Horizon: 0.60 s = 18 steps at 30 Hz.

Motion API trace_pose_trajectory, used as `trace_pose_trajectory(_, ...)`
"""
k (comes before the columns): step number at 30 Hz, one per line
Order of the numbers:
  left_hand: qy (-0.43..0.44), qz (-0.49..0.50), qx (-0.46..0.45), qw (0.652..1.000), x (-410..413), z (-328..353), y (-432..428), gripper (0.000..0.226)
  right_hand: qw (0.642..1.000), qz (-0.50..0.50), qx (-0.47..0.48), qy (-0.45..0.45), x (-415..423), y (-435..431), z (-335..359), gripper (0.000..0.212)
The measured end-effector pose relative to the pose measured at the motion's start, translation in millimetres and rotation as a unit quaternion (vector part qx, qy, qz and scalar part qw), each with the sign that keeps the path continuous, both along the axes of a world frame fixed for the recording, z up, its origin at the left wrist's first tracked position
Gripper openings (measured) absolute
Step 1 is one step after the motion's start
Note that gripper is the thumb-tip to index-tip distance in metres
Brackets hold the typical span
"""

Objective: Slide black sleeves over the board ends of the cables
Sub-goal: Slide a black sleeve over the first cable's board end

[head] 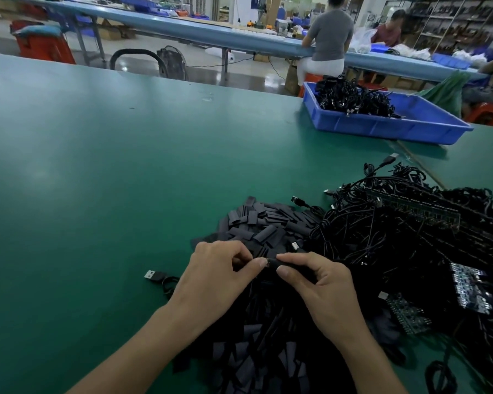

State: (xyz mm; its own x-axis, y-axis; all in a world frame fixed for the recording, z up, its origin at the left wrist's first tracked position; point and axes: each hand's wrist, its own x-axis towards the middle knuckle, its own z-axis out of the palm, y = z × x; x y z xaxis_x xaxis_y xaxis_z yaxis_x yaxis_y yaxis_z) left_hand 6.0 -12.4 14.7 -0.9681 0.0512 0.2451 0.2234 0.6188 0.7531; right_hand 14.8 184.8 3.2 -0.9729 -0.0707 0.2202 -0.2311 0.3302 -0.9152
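Two bare hands meet above a green table [97, 172] whose left half lies open and unoccupied, its far edge running diagonally from upper left toward a blue tray [382, 126] at upper right. Left hand [211, 277] and right hand [322, 285] come together at centre, thumbs and forefingers pinched on a single black sleeve [273, 263] held between them; the right fingers [285, 271] grasp its body, the left fingers [258, 263] close on its near end. Whether a cable's board end sits inside cannot be told. Directly beneath and beyond the hands spreads a heap of loose sleeves [265, 223]. A tangle of black cables [382, 231] with green circuit boards [410, 206] crowds the right side, touching the sleeve heap. One USB plug [153, 275] lies on the table just left of the left hand. The tray holds more cables, well apart from the hands.
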Motion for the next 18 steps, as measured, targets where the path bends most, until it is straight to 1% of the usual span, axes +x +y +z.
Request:
trace_pose_trajectory(4, -0.041, -0.028, 0.054, 0.997, -2.5, 4.2, -3.2, 0.016, 1.000, 0.002, -0.022, 0.007, 1.4, -0.3, 1.7, 0.022)
trace_pose_trajectory(7, -0.070, -0.051, 0.068, 0.994, -4.3, 3.7, -5.6, 0.016, 1.000, 0.013, -0.018, 0.000, 2.0, -1.4, 1.5, 0.024)
trace_pose_trajectory(13, -0.069, -0.063, 0.085, 0.992, -1.6, 2.4, -3.7, 0.014, 1.000, 0.008, 0.002, 0.018, 4.0, -2.7, 0.5, 0.020)
trace_pose_trajectory(18, -0.090, -0.068, 0.097, 0.989, -2.7, 1.4, -3.4, 0.012, 0.999, -0.007, 0.011, 0.034, 3.6, -4.0, 1.3, 0.016)
